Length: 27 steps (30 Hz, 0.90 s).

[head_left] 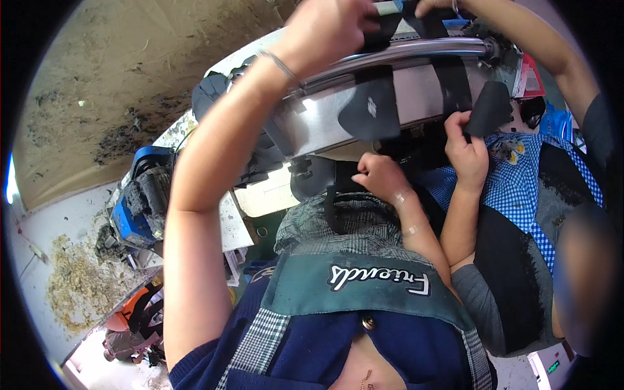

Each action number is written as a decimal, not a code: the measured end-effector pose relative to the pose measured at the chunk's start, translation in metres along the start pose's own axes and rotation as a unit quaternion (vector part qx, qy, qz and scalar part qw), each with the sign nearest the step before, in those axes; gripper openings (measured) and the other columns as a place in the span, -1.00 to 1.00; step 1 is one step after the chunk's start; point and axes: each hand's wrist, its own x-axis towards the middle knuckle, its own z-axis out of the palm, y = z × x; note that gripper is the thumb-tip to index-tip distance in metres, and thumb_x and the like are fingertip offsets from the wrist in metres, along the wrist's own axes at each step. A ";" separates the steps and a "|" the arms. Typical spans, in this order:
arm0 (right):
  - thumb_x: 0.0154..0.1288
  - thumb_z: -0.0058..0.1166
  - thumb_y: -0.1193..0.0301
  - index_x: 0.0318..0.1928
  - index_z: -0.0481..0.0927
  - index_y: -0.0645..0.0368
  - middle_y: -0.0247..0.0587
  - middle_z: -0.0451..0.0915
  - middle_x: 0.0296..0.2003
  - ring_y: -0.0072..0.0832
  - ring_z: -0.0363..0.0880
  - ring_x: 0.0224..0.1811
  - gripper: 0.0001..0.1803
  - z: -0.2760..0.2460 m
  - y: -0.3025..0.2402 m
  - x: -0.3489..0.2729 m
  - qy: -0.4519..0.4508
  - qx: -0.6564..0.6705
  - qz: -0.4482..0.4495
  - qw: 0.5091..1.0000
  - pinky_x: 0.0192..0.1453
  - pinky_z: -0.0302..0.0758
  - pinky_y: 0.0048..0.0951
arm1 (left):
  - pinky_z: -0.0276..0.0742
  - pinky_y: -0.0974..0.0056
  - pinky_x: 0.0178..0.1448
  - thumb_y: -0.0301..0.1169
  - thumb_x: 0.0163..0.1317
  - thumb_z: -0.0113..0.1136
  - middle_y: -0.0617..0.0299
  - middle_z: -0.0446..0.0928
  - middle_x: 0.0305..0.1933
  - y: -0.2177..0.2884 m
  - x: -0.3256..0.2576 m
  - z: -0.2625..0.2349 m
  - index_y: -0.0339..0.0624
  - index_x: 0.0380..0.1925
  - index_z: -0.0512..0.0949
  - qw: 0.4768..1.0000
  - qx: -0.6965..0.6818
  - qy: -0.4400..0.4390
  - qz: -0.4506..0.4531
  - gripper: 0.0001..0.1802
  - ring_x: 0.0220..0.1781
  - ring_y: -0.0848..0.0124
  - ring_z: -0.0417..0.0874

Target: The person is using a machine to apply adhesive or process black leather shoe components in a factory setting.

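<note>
My left hand (331, 26) reaches up past a chrome bar (416, 50), beside a black fabric-like piece (382, 31). Motion blurs its fingers, so its grip is unclear. Below the bar, a black piece with a rounded end (374, 107) lies over a shiny metal plate (312, 123). My right hand (383, 179) is low before my lap, fingers curled; whatever may be inside them is hidden. Another black piece (315, 177) lies just left of it.
A co-worker close on my right has one hand (468, 156) on a black rounded piece (491, 110) and the other (439, 6) beyond the bar. A blue machine motor (140, 208) stands left. Dark scraps (127, 136) litter the brown surface.
</note>
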 end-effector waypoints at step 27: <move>0.23 0.19 0.37 -0.48 0.45 0.31 0.04 0.45 -0.62 -0.30 0.20 -0.62 -0.72 -0.044 -0.061 -0.044 0.165 0.246 -0.090 0.951 -0.46 0.31 -0.29 | 0.30 0.10 0.31 0.36 0.30 -0.49 -0.22 0.48 0.12 -0.064 -0.001 0.079 -0.24 0.08 0.52 0.930 -0.033 -0.271 -0.247 -0.08 0.24 -0.02 0.45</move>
